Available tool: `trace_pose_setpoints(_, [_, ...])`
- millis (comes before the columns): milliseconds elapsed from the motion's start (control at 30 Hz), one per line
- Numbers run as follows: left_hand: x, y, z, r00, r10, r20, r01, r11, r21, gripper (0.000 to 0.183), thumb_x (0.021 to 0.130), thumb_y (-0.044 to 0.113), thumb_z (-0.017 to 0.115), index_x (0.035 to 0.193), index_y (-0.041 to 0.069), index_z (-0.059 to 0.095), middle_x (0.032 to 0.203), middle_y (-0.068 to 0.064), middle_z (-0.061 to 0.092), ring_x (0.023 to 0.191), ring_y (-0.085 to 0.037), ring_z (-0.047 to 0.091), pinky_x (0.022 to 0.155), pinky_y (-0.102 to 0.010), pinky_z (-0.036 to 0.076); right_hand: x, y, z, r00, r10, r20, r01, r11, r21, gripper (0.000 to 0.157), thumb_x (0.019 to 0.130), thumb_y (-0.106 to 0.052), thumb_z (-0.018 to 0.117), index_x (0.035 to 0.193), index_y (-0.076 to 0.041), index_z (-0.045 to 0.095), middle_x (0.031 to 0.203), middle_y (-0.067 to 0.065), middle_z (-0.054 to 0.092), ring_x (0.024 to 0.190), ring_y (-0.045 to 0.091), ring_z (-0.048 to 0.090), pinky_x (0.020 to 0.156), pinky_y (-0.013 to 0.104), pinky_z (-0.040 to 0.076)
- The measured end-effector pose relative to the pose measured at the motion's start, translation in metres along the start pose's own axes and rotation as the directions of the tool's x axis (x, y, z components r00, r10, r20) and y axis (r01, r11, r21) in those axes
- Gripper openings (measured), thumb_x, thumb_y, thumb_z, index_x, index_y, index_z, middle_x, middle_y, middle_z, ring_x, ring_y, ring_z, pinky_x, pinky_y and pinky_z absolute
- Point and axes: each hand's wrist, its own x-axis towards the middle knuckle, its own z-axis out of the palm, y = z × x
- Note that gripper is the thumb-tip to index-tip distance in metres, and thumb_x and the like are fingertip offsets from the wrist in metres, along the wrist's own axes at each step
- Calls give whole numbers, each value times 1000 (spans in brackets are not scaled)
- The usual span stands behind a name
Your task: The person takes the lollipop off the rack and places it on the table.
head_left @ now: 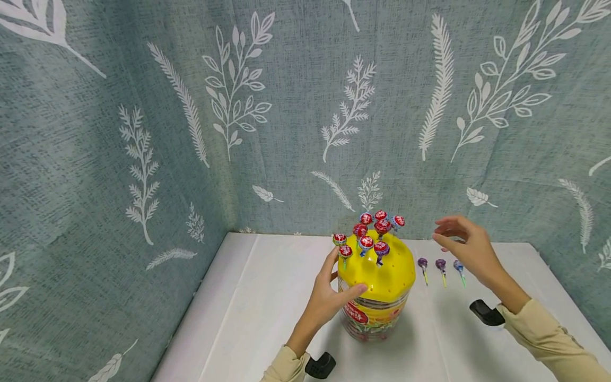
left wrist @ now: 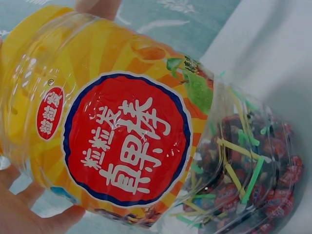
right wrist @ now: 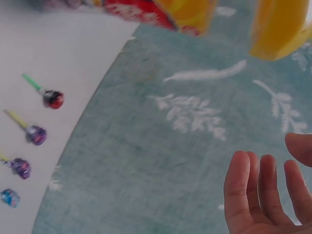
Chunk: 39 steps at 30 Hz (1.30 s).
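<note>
A clear plastic candy jar [head_left: 377, 318] with a yellow lid [head_left: 377, 281] stands on the table. Several red- and purple-wrapped lollipops [head_left: 366, 242] stick up from holes in the lid. My left hand [head_left: 329, 292] grips the jar at its top left, thumb on the lid and fingers round the far side. More lollipops with green and yellow sticks [left wrist: 243, 156] lie inside the jar's lower part. To the right of the jar, my right hand [head_left: 470, 249] hovers in the air with loosely bent fingers and nothing between them.
Right of the jar, purple lollipops [head_left: 441, 265] and a blue lollipop [head_left: 459, 267] lie in a row on the white table [head_left: 267, 297]. The right wrist view also shows a red lollipop [right wrist: 53, 99] in that row. A leaf-patterned curtain [head_left: 296, 106] hangs behind.
</note>
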Motion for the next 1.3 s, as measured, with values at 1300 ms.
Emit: trace_pose_setpoints(1300, [1,-14,1,1000,13,-17,-13,1000,7,82,80,44,71,147,34,26,145,12,36,132,-13,33,102,-45,37,9,-67,43,984,-176,-9,174,957,233,38,82,6,67,116,0,51,103,13,62,91,10,61,75,19,52])
